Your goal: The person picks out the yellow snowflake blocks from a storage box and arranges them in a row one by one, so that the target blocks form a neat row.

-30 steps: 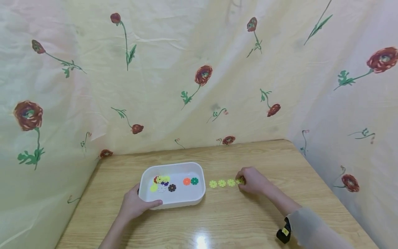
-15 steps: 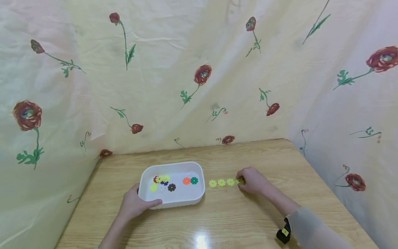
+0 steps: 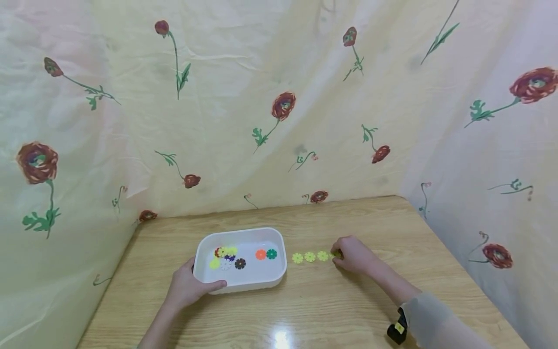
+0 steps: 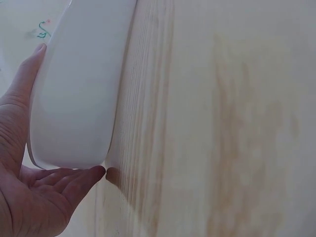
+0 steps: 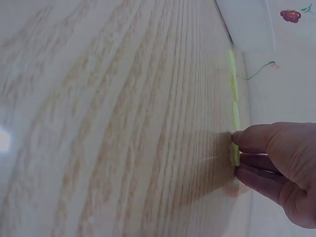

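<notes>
In the head view my left hand (image 3: 187,285) grips the near left corner of a white plastic tub (image 3: 258,274). Its thumb lies along the front rim and the fingers wrap the left end, as the left wrist view also shows. To the right of the tub, several yellow flower-shaped discs (image 3: 310,257) lie in a line on the table. My right hand (image 3: 355,255) pinches the yellow flower-shaped disc (image 5: 235,157) at the right end of that line, between thumb and fingers, low at the tabletop. The fingers hide most of this disc in the head view.
Inside the tub lie an orange disc (image 3: 260,254), a green disc (image 3: 271,254), a black disc (image 3: 240,263) and a cluster of yellow, red, white and purple ones. A flowered cloth (image 3: 235,121) hangs around the wooden table (image 3: 331,310). A black wrist strap (image 3: 397,329) sits at the right sleeve.
</notes>
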`<state>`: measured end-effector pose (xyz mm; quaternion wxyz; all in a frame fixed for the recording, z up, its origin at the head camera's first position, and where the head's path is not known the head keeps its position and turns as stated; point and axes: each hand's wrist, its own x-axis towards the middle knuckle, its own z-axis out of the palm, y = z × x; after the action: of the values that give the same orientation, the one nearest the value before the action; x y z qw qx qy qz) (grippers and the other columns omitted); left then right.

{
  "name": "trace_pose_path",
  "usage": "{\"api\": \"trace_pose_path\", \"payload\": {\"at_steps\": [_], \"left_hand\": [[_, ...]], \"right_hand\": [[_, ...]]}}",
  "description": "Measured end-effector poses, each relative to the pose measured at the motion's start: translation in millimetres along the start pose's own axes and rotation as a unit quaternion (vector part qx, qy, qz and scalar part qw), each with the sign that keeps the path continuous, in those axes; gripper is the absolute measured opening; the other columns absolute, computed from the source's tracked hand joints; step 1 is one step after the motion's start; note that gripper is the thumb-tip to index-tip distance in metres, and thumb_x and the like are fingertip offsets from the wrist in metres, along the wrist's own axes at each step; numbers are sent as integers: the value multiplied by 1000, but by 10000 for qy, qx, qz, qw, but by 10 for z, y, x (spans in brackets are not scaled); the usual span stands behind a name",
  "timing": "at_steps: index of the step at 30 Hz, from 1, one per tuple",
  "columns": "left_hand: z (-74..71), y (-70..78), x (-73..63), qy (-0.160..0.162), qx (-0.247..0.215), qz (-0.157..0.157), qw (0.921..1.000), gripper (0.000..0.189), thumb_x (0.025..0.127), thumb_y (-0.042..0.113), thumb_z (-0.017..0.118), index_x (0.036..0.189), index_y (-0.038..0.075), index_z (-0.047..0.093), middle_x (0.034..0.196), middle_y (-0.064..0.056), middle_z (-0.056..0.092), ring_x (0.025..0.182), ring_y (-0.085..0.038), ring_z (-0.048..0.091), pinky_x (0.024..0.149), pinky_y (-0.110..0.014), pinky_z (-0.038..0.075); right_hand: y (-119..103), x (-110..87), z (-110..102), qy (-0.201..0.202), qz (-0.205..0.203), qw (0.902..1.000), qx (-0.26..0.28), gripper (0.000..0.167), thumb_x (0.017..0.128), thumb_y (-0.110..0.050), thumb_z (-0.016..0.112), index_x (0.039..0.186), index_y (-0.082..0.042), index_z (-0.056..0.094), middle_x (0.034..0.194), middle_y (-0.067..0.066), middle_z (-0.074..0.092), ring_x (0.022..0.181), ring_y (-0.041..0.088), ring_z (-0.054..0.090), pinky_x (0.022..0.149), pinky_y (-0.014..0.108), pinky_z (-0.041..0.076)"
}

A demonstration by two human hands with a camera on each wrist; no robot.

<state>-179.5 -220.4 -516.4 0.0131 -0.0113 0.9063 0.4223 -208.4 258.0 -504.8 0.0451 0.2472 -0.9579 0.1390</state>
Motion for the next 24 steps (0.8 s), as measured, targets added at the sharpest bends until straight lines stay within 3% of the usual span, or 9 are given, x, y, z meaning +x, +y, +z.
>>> {"api": "trace_pose_path", "payload": {"at_steps": [8, 15, 24], "left_hand": [[-3, -10, -3, -6, 36, -19, 10000, 104, 61, 47, 104, 142, -3, 60, 125, -19, 75, 104, -26, 71, 83, -32, 56], [-5, 0, -16, -25, 22, -66, 10000, 105, 61, 46, 104, 142, -3, 59, 125, -19, 75, 103, -26, 70, 82, -32, 56], [18, -24, 18, -10, 83, -54, 10000, 106, 62, 48, 103, 144, -2, 58, 128, -19, 74, 107, -27, 70, 85, -33, 56]], "right_hand": [[-27, 39, -35, 0, 207, 9995, 221, 11, 85, -6, 84, 94, -1, 79, 82, 1, 72, 70, 5, 56, 63, 23, 50], [-89, 195, -113, 26, 367, 9990, 269, 12, 92, -10, 80, 100, -1, 80, 92, 8, 78, 81, 15, 68, 74, 34, 60], [-305, 500, -191, 189, 65, 9993, 321, 18, 92, -8, 79, 108, 0, 79, 104, 13, 80, 89, 25, 75, 79, 38, 63]]}}
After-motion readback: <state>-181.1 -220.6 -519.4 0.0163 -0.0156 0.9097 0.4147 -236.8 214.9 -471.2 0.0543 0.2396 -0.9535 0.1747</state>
